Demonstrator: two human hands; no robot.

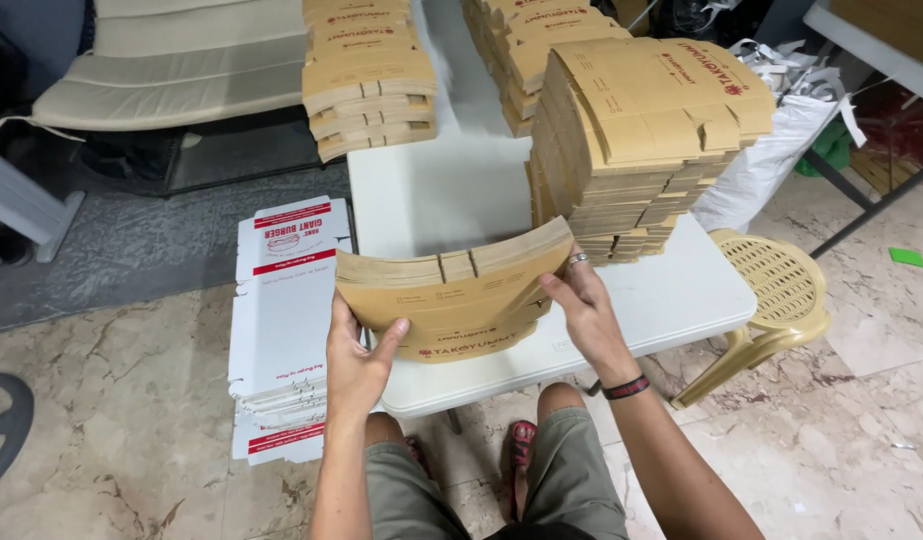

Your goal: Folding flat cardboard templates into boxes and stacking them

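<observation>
Your fingertips hidden behind the bowed bundle of brown cardboard blanks, held upright above the white counter's near edge, your left hand gripping its left end, thumb across the front, your right hand clasping its right end.

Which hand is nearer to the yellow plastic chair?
Right. The right hand grips the right end of the bent stack of brown cardboard blanks, on the side of the yellow plastic chair; the left hand holds the far end.
</observation>
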